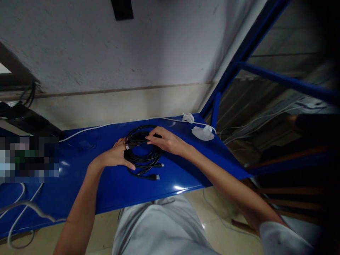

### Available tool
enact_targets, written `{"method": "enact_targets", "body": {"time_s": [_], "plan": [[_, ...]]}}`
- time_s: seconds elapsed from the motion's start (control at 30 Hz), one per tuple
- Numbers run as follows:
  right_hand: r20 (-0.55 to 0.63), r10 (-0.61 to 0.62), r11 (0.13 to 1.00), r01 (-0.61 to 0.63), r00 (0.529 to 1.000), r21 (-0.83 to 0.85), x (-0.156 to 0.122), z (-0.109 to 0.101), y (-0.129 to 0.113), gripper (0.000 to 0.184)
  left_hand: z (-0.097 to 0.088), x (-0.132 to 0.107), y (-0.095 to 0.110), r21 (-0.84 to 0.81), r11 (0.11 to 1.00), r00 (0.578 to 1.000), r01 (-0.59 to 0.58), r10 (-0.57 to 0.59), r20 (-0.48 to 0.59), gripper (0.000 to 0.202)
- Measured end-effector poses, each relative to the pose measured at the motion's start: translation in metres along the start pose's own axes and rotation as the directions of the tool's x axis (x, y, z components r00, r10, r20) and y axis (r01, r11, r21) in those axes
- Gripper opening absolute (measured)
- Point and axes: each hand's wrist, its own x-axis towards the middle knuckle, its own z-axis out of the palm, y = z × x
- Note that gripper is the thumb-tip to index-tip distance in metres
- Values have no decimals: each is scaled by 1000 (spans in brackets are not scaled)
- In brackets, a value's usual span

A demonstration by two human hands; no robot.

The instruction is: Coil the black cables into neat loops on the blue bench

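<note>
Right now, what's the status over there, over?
Left hand gripping black cable coil; right hand touching its far edge. Coil flat on blue table. White wad beyond, apart.

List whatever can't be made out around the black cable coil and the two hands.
Head view: the left hand covers the left side of the black cable coil; grip unclear.
Fingers of the right hand cover the coil's top: pinching or resting, cannot tell.
A pixelated patch hides things on the blue table's left.
The frame's right edge is lost in darkness.
</note>
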Motion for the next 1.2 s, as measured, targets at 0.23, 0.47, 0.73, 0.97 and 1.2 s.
{"method": "enact_targets", "body": {"time_s": [0.23, 0.47, 0.73, 0.97, 1.2], "plan": [[-81, 48, 999, -49, 996, -19, -16, 22, 28, 30, 20, 19, -1, -5, 997, 961, -71, 67, -269, 88], [-54, 65, 998, -64, 996, 17, -37, 30, 32, 32, 24, 19, -3, -64, 998, 942, 1, -23, -335, 96], [6, -14, 1000, 14, 1000, -14, -36, 40, 18, 25, 4, 12, 1, -186, 981, 729, 59, -170, -663, 49], [49, -56, 997, 58, 997, -44, -35, 42, 13, 21, 2, 48, 34, 140, 990, 752, 8, 86, -654, 26], [98, -61, 992, 71, 993, -109, -37, 45, 14, 19, -1, 101, 29, 348, 937, 909, 7, 139, -392, 40]]}}
